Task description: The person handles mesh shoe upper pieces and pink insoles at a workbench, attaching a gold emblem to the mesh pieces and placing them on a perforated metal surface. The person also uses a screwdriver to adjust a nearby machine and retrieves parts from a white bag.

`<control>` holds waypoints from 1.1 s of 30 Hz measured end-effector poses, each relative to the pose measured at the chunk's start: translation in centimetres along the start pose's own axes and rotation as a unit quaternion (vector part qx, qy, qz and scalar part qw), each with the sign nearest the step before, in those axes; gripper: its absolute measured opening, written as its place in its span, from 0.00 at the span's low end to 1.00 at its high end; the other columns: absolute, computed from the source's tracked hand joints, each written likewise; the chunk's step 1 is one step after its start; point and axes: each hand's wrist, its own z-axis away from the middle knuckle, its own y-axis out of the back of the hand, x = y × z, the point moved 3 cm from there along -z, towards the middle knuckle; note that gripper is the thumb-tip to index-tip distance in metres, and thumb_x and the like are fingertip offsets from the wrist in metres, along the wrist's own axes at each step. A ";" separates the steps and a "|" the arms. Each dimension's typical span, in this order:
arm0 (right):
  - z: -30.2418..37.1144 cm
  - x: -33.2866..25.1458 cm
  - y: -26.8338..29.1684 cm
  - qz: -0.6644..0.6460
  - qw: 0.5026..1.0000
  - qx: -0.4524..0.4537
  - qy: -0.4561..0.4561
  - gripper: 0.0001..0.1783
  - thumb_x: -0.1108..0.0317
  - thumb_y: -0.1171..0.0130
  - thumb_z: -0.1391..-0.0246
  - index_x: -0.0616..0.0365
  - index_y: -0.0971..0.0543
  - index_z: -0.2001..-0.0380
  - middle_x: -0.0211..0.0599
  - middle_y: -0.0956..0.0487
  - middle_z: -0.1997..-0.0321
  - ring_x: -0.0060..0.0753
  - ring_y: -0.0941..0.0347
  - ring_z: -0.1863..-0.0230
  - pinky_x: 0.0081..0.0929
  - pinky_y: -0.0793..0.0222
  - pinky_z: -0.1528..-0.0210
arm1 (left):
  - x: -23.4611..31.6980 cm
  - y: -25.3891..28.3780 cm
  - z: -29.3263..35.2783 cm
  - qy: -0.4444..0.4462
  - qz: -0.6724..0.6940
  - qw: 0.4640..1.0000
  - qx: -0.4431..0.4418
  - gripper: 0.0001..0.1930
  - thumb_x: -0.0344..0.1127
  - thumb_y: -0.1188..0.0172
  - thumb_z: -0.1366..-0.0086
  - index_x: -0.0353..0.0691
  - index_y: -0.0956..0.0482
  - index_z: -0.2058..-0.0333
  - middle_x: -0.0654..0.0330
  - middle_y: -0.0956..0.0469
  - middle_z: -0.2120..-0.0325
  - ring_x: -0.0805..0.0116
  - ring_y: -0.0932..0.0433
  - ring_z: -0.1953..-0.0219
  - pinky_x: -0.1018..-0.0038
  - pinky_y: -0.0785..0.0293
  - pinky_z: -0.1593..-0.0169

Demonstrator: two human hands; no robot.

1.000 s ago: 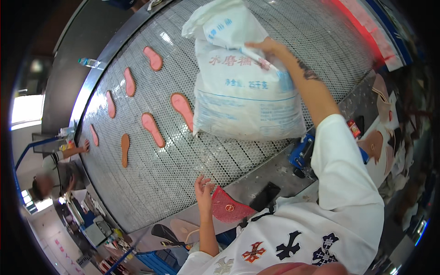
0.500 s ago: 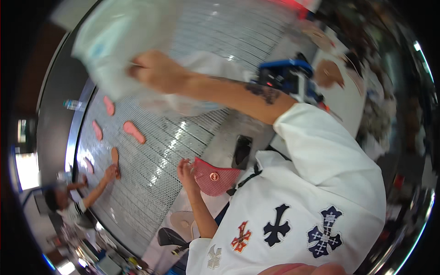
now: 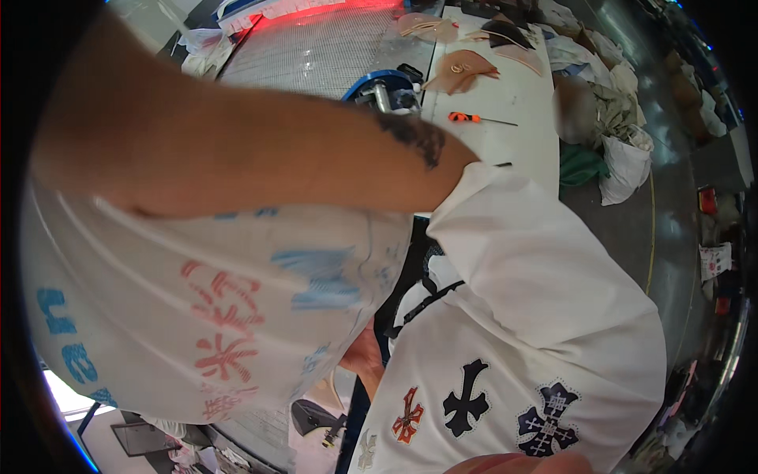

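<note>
A large white sack (image 3: 150, 316) with faded blue and red print fills the left and middle of the view. My bare right arm (image 3: 276, 150), tattooed near the white sleeve, crosses in front of its upper part. The arm looms very large towards the upper left, where it leaves the view; my right hand is not visible. Below the sack's right edge, close to my shirt, part of my left hand (image 3: 363, 353) shows. Its fingers are hidden by the sack, so I cannot tell what it holds.
A mesh conveyor belt (image 3: 316, 55) runs under a red glow at the back. Beside it stand a blue-topped device (image 3: 383, 85) and a white table (image 3: 497, 146) with tan pieces (image 3: 462, 71) and a screwdriver (image 3: 466, 117). White bags (image 3: 628, 166) lie right; a black piece (image 3: 312, 415) lies below.
The sack has come from the far upper left down close to me and now covers most of the belt. My right hand has left the view. The red pad and phone are hidden.
</note>
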 end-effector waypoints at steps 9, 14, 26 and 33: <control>1.9 -11.0 19.4 0.217 0.966 0.104 0.098 0.13 0.65 0.47 0.49 0.65 0.21 0.68 0.43 0.23 0.76 0.33 0.26 0.76 0.30 0.30 0.73 | -13.5 -7.2 -3.2 0.170 -0.162 0.972 -0.032 0.37 0.52 0.37 0.42 0.43 0.39 0.39 0.55 0.41 0.38 0.55 0.42 0.36 0.45 0.29 0.44; 4.8 -22.0 39.5 0.453 0.846 0.241 0.146 0.13 0.66 0.47 0.49 0.66 0.21 0.69 0.45 0.23 0.75 0.35 0.26 0.75 0.32 0.30 0.72 | -28.1 -14.2 -10.6 0.208 -0.146 0.960 -0.119 0.26 0.44 0.46 0.34 0.44 0.38 0.40 0.56 0.38 0.39 0.58 0.39 0.37 0.48 0.32 0.42; 24.7 -50.9 72.9 0.783 0.406 0.468 0.057 0.13 0.67 0.48 0.48 0.68 0.22 0.69 0.49 0.23 0.74 0.40 0.26 0.74 0.35 0.31 0.71 | -48.6 2.0 -21.3 0.229 -0.670 0.661 -0.248 0.25 0.27 0.40 0.48 0.37 0.28 0.48 0.51 0.27 0.51 0.55 0.26 0.51 0.65 0.29 0.47; 33.1 -54.0 72.9 0.796 0.335 0.504 -0.011 0.13 0.68 0.49 0.48 0.70 0.23 0.70 0.52 0.24 0.74 0.44 0.26 0.73 0.37 0.31 0.70 | -52.5 4.4 -29.4 -0.025 -0.837 0.484 -0.255 0.25 0.22 0.48 0.47 0.41 0.29 0.48 0.51 0.33 0.47 0.52 0.35 0.43 0.57 0.44 0.37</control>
